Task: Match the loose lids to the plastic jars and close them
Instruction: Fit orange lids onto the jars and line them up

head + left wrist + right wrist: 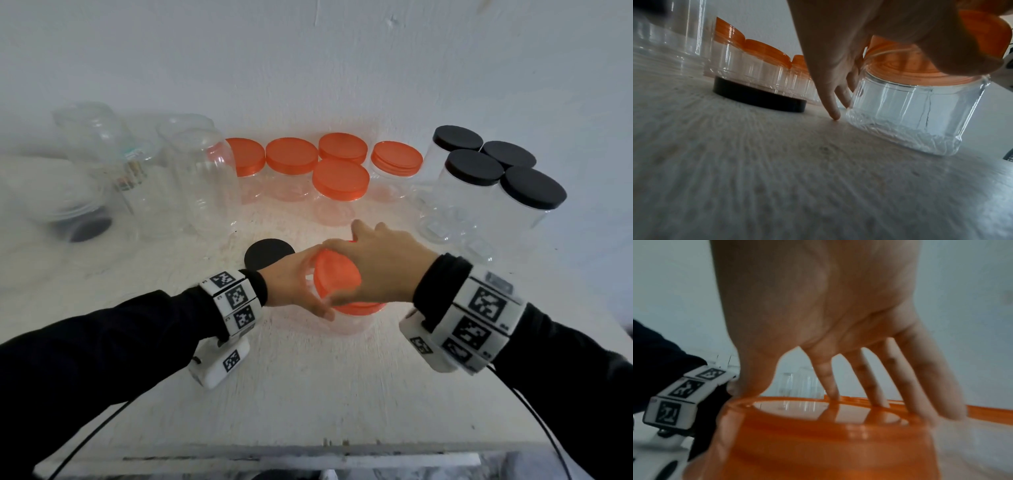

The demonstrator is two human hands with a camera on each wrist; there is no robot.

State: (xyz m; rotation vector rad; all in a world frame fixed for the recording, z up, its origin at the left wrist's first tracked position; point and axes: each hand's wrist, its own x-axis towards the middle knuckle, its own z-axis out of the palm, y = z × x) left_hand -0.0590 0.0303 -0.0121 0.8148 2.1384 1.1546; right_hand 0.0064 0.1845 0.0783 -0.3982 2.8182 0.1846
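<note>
In the head view, the right hand lay over the orange lid of a short clear jar that stood near the middle of the white table. Its fingers were curled down round the rim of the lid, so it was grasping the lid. The left hand was against the left side of the jar, with its fingers spread along the wall. A loose black lid lay flat on the table just behind the left hand. Further back stood five jars with orange lids, at the back right four jars with black lids, and at the back left several tall clear jars without lids. These were well apart from the hands and did not block them.

In the left wrist view, the fingers of the left hand pointed down beside the jar. One fingertip touched the table, the others lay against the jar wall, fairly straight, so the hand steadied the jar rather than clenched it. Only this view showed the jar bottom standing flat on the table and the black lid just beside the fingers.

In the right wrist view, the right hand's fingers reached over the far rim of the orange lid and the thumb pressed on the near-left rim. This view alone showed the grip from below the palm. The jar body was hidden under the lid.
</note>
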